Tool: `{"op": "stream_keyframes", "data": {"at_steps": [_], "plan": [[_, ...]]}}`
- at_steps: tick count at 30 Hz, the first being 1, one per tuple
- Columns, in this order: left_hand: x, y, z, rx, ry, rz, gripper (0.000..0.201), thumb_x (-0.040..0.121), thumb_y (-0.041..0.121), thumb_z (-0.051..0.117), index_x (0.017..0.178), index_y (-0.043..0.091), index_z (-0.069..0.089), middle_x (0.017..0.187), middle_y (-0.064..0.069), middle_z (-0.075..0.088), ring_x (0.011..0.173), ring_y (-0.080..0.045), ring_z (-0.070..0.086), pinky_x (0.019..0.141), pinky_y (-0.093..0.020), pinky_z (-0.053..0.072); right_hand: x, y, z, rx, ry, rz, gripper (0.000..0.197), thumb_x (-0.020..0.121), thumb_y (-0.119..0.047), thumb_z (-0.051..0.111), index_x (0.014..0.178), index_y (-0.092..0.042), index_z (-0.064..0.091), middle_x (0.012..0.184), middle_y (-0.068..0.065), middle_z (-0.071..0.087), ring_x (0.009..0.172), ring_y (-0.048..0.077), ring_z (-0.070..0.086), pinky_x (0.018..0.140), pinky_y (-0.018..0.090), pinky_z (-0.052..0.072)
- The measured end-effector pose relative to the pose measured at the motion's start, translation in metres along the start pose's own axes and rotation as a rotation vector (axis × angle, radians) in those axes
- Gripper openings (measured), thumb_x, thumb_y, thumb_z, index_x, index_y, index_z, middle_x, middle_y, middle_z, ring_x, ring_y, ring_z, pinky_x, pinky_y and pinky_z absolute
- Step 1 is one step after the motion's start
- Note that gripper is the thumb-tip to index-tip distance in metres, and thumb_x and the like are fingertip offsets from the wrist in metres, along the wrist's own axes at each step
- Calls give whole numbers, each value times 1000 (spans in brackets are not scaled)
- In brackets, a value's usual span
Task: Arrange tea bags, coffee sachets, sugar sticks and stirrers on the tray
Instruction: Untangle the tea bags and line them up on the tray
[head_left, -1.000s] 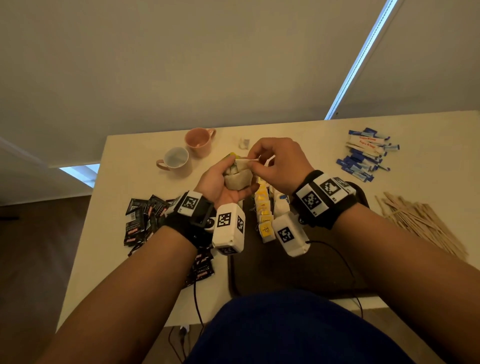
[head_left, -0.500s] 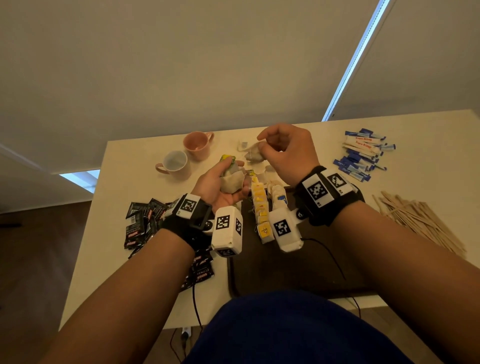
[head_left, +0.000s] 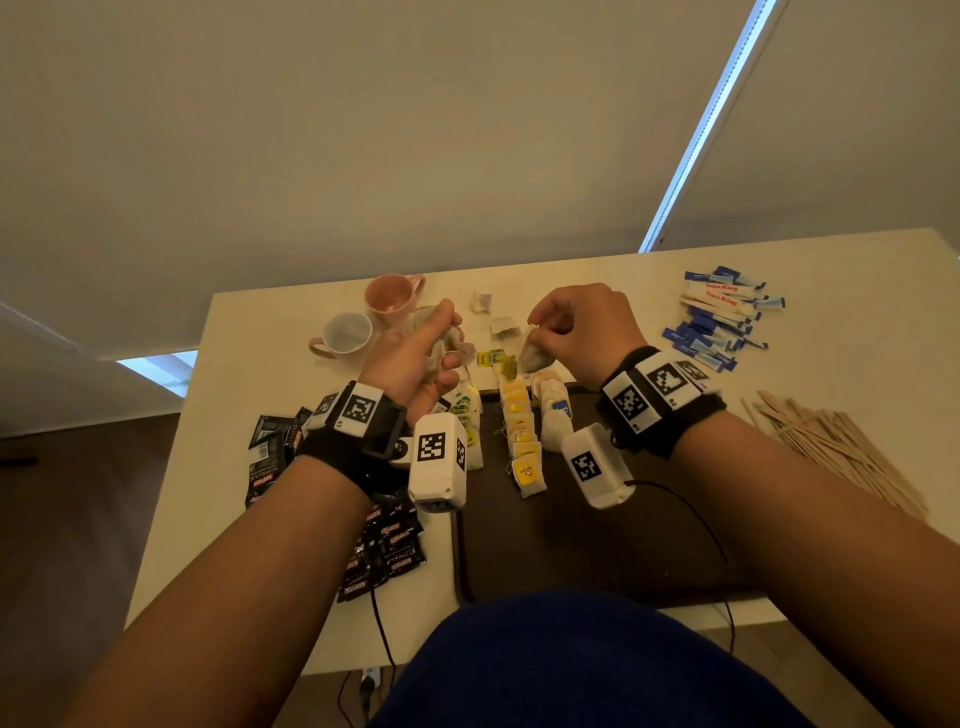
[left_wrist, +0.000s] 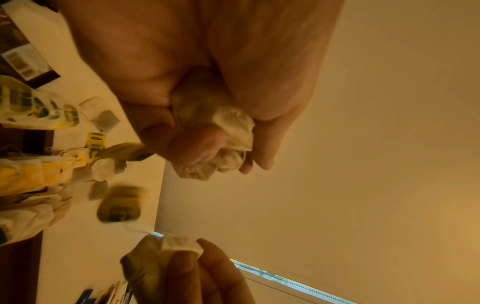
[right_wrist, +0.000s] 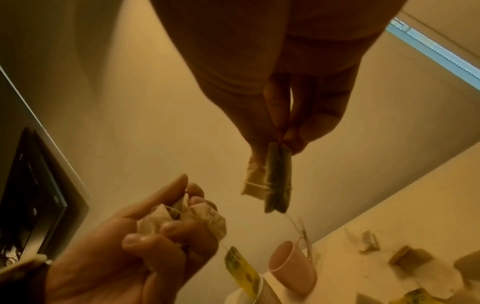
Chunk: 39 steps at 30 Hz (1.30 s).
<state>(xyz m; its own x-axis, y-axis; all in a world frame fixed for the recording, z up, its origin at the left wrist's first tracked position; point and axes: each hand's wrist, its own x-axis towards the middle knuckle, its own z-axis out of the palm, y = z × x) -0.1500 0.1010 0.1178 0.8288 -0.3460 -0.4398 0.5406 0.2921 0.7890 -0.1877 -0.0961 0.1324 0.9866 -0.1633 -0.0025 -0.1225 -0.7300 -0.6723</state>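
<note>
My left hand (head_left: 426, 353) is raised over the table's far middle and grips a bunch of tea bags (left_wrist: 218, 131) in its curled fingers; a yellow tag (right_wrist: 244, 271) dangles from it on a string. To the right, my right hand (head_left: 561, 322) pinches one tea bag (right_wrist: 278, 181) by its top, and the bag (head_left: 535, 356) hangs above the far end of the dark tray (head_left: 597, 525). Rows of yellow-tagged tea bags (head_left: 522, 436) and white ones (head_left: 553, 410) lie on the tray's left part.
Black coffee sachets (head_left: 384, 540) are heaped left of the tray. Blue and white sugar sticks (head_left: 722, 317) lie at the far right, wooden stirrers (head_left: 831, 447) at the right edge. Two mugs (head_left: 363, 322) stand far left. Loose tea bags (head_left: 504, 327) lie beyond the tray.
My hands have drawn apart: the right one pulled a single tea bag away from the bunch and moved right, while the left one lifted and shifted left with the bunch.
</note>
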Motion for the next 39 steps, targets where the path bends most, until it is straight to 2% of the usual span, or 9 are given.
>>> {"op": "stream_keyframes", "data": {"at_steps": [5, 8, 13, 17, 23, 25, 28, 35, 39], "plan": [[0, 6, 3, 163, 0, 85, 12, 91, 20, 66, 85, 13, 59, 72, -3, 53, 52, -9, 43, 39, -16, 32, 0, 2, -5, 181, 89, 23, 11, 85, -15, 71, 96, -19, 69, 79, -3, 68, 77, 14, 66, 74, 27, 56], [3, 7, 7, 392, 13, 185, 9, 90, 10, 68, 83, 14, 65, 65, -1, 54, 50, -12, 42, 37, -18, 31, 0, -2, -9, 321, 79, -4, 13, 84, -8, 71, 97, -10, 68, 84, 7, 68, 74, 19, 66, 61, 14, 53], [3, 6, 15, 625, -167, 221, 20, 89, 11, 71, 106, 23, 71, 65, -5, 54, 53, -18, 42, 39, -21, 34, -1, -9, -13, 432, 5, -74, 15, 81, -3, 75, 95, -4, 70, 84, 11, 70, 69, 11, 65, 63, 17, 55], [1, 7, 17, 709, -165, 237, 12, 88, 10, 71, 81, 19, 69, 67, -7, 56, 55, -17, 44, 41, -22, 35, 0, -7, -15, 417, 4, -107, 14, 80, -4, 76, 93, -7, 71, 78, 3, 69, 69, 10, 64, 67, 20, 56], [1, 12, 17, 675, -95, 249, 7, 91, 9, 67, 85, 12, 66, 66, -7, 53, 53, -15, 44, 40, -20, 32, 0, -3, -17, 358, -13, -131, 20, 81, -2, 74, 100, -8, 71, 81, 3, 71, 73, 18, 68, 71, 25, 58], [1, 11, 19, 719, -132, 268, 2, 90, 17, 69, 90, 15, 69, 70, -11, 55, 54, -18, 46, 40, -21, 35, -2, -5, -16, 367, -38, -144, 21, 83, -1, 72, 103, -8, 70, 83, 2, 73, 75, 14, 70, 74, 23, 59], [4, 8, 22, 806, -155, 241, 16, 86, 31, 74, 92, 17, 71, 69, -8, 58, 54, -15, 49, 42, -24, 38, -2, -10, -15, 348, -94, -165, 22, 84, -1, 69, 105, -10, 70, 82, -1, 74, 76, 9, 71, 75, 23, 58], [4, 12, 23, 769, -101, 296, 17, 83, 27, 78, 81, 15, 66, 62, -2, 55, 52, -14, 48, 43, -23, 38, 1, -9, -11, 337, -40, -173, 23, 84, -9, 71, 106, -15, 69, 89, -1, 69, 70, 14, 66, 66, 23, 57], [5, 14, 21, 769, -60, 321, 15, 84, 26, 77, 75, 19, 67, 58, 1, 54, 50, -13, 46, 44, -23, 37, 1, -3, -7, 314, -130, -148, 8, 89, -14, 69, 93, -9, 74, 82, 3, 73, 72, 11, 69, 67, 24, 56]]}}
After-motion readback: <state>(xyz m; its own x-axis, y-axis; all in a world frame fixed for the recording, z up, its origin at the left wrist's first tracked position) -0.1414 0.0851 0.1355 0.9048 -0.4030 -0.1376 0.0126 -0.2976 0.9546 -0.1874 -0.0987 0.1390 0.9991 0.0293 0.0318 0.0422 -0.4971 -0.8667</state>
